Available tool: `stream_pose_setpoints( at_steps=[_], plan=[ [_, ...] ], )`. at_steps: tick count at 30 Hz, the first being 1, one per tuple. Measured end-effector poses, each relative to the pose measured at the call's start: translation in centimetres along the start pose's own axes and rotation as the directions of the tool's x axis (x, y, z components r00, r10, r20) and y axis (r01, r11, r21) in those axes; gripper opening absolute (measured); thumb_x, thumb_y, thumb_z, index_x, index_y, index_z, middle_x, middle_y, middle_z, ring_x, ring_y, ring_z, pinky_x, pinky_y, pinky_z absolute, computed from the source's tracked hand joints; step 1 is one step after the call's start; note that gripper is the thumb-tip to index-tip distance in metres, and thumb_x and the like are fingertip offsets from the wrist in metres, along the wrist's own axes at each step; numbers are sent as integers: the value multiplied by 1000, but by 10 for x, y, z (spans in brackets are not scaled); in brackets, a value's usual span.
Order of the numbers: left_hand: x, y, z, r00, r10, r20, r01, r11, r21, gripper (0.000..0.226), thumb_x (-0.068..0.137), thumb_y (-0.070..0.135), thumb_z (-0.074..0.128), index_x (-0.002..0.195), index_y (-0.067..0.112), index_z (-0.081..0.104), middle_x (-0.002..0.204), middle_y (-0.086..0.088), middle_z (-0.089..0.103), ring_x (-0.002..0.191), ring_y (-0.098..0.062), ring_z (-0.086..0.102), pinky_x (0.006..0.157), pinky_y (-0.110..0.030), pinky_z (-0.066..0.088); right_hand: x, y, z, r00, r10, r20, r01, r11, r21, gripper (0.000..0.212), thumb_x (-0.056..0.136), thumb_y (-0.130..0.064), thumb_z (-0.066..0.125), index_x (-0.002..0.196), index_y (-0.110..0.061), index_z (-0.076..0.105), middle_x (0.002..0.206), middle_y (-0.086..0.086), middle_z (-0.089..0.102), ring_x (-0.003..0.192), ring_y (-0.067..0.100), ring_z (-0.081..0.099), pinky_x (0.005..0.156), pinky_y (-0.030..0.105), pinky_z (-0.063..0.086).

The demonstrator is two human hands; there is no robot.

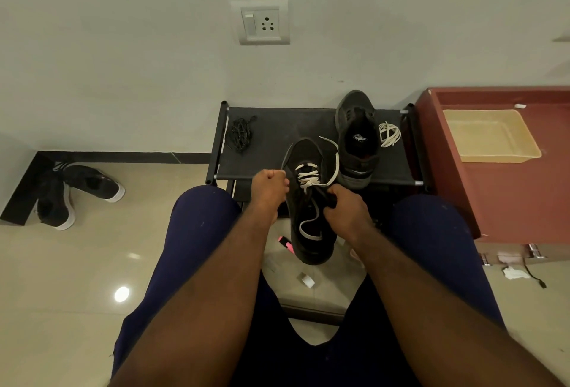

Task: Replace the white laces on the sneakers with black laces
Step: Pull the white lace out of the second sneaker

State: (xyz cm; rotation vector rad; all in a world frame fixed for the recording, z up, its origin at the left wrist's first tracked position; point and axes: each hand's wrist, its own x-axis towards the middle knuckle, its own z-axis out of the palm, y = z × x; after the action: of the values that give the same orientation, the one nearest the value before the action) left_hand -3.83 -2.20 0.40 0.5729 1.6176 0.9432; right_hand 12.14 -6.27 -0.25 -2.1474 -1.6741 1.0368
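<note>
- At the front edge of the black rack (277, 142), a black sneaker (303, 204) is held up between the person's knees. Its toe points over the rack top and its heel hangs toward the floor.
- A white lace (308, 178) still crosses its upper eyelets; one loose end arcs over the rack, and another loops down across the tongue.
- The left hand (270, 190) is curled into a fist against the sneaker's left edge; I cannot tell whether it pinches the lace.
- The right hand (347, 209) grips the sneaker's right side, fingers wrapped over the collar.
- On the rack's right part stands a second sneaker (357, 139) with bare eyelets, and a coiled white lace (389, 134) lies just beside it.
- On the rack's left part lies a bundle of black laces (240, 133).
- Left of the rack, a pair of dark shoes (71, 192) lies on the floor.
- Right of the rack stands a red-brown cabinet (509, 195) with a beige tray (490, 136) on it.
</note>
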Motion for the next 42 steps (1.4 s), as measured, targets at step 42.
stream_pose_setpoints(
  at_steps=[42],
  plan=[
    [-15, -2, 3, 998, 64, 11, -65, 992, 106, 16, 95, 12, 51, 87, 10, 64, 84, -7, 66, 77, -15, 59, 67, -30, 48, -1, -4, 1, 999, 54, -2, -54, 998, -12, 37, 89, -15, 62, 125, -23, 58, 117, 7, 67, 108, 31, 63, 91, 42, 54]
  ],
)
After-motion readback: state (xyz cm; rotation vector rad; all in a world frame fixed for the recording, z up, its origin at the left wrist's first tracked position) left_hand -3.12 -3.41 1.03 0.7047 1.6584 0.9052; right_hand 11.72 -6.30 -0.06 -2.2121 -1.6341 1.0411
